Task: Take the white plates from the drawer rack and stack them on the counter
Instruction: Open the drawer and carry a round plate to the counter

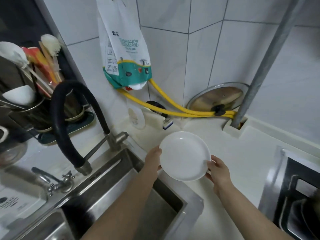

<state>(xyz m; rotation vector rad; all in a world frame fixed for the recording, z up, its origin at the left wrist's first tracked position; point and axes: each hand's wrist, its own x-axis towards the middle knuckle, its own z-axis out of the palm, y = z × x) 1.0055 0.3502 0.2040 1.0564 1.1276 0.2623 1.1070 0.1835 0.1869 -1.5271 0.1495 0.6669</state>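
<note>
A round white plate (pixel 184 155) is held face up just over the pale counter (pixel 242 153), near the sink's right corner. My left hand (pixel 153 160) grips its left rim, thumb on top. My right hand (pixel 219 172) grips its lower right rim with curled fingers. Whether the plate touches the counter I cannot tell. The drawer rack is out of sight.
A steel sink (pixel 121 196) with a black hose tap (pixel 69 122) lies to the left. A pot lid (pixel 218 99) and yellow hoses (pixel 173 108) stand at the back wall. A stove (pixel 297 191) sits at right, a utensil holder (pixel 34 94) at far left.
</note>
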